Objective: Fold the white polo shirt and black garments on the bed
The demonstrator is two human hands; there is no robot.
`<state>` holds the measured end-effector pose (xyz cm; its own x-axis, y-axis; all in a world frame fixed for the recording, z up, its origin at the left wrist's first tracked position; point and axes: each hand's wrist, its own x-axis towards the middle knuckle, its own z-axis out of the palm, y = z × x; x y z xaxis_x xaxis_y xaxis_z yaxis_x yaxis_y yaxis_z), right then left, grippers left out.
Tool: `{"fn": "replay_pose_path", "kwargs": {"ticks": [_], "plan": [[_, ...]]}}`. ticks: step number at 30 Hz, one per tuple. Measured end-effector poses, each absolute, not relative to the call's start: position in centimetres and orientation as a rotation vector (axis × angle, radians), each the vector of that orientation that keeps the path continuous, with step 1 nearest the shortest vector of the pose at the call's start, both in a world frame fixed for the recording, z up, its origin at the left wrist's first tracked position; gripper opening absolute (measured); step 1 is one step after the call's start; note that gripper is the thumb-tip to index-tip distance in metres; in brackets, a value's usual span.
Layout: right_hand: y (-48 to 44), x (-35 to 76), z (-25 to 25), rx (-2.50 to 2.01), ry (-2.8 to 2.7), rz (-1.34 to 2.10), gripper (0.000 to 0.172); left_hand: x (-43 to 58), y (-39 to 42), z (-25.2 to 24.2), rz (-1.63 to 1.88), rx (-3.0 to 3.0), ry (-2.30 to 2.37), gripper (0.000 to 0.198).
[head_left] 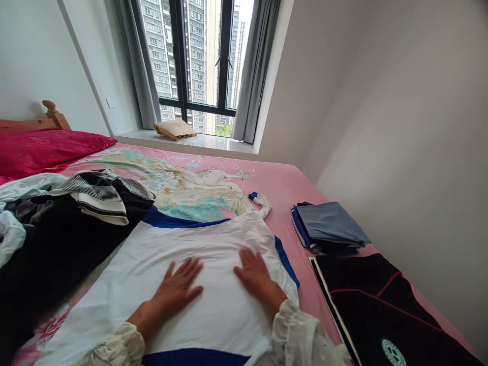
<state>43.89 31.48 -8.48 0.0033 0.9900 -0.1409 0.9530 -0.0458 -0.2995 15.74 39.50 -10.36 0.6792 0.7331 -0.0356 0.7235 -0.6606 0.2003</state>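
Note:
A white shirt with blue trim [221, 244] lies spread out on the bed in front of me, lightly wrinkled. My left hand [173, 287] rests flat on its middle, fingers spread. To the right of it, my right hand [253, 272] is also laid on the white cloth with its fingers stretched out, slightly blurred. One sleeve with a blue cuff [262, 203] bends away at the shirt's far right corner. Blue bands show along its far, right and near edges. Neither hand holds anything.
Loose black and white clothes [95, 198] are heaped at the left. Folded blue-grey clothes [331, 223] and a folded black garment [381, 305] lie along the right side. A red pillow [49, 150] and the window sill with a brown bag [175, 129] are beyond.

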Motion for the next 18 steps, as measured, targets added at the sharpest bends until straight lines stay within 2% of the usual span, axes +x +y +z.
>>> {"fn": "replay_pose_path", "kwargs": {"ticks": [3,5,9,11,15,18], "plan": [[31.9,47.9,-8.1,-2.452,-1.83,0.4,0.057,13.4,42.0,-11.0,-0.012,2.471,1.665,0.069],[32.7,48.2,-7.6,-2.453,-1.821,0.326,0.054,13.6,42.9,-10.7,-0.024,2.437,1.732,0.066],[34.9,45.1,-8.1,-2.029,-2.186,0.336,0.05,18.0,42.8,-10.1,0.051,2.646,1.131,0.054],[35.6,44.8,-9.2,-1.989,-2.221,0.398,0.054,19.0,43.6,-10.5,0.061,2.671,0.966,0.055],[36.7,47.2,-11.4,-2.353,-1.918,0.335,0.065,15.0,49.0,-11.6,0.103,2.475,1.576,0.06],[37.2,48.2,-12.8,-2.398,-1.888,0.206,0.066,11.1,53.7,-11.7,0.201,2.321,1.905,0.057]]}}
